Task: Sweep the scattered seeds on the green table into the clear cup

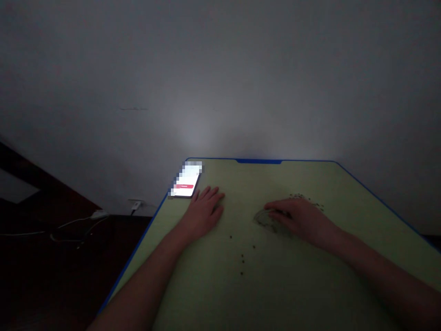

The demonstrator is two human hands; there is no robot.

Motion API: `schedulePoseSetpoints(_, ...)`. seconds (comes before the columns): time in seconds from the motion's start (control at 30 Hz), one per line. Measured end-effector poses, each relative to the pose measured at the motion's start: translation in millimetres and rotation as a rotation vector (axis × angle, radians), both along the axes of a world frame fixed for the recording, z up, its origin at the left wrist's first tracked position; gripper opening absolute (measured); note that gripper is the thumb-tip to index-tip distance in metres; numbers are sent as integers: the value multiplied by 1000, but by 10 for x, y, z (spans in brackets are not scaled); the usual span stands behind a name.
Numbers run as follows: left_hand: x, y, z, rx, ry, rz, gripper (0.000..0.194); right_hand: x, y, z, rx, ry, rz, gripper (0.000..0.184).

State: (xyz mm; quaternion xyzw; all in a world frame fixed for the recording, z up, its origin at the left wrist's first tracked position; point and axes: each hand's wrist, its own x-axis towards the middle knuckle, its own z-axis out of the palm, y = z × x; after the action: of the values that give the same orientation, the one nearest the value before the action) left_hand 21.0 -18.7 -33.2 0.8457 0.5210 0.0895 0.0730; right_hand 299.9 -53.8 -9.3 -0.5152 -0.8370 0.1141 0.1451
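My left hand (205,211) lies flat on the pale green table, its fingers spread, just right of a lit phone (188,177). My right hand (301,218) is closed on the edge of a small see-through container (263,219) with a curved rim, low over the tabletop. Dim light hides its exact kind and much of its contents. Several small dark pellets (242,261) are scattered on the table nearer to me, between my forearms. Beyond my right hand lies a looser group of similar dark bits (296,196).
The table (248,184) has a blue edge and stands against a grey wall (241,82). Left of it, white cables (98,215) and a plug (137,205) at a wall socket show near the dark floor.
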Motion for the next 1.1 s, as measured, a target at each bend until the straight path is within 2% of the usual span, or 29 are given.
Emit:
schedulePoseSetpoints(0.17,20,-14,12,-14,-9,15,46,52,20,8,-76,127,-66,26)
schedulePoseSetpoints(0.37,35,-25,11,14,-15,3,45,-362,-56,72,-173,106,-1,21)
schedulePoseSetpoints(0.5,36,-30,10,7,-10,7,45,-615,-25,55,-157,106,46,17)
schedulePoseSetpoints(0.63,42,-39,18,6,-10,11,44,-745,-35,28,-165,122,115,16)
schedulePoseSetpoints(1.1,62,-27,-4,-1,-3,1,45,-904,-679,-56,-327,184,270,15)
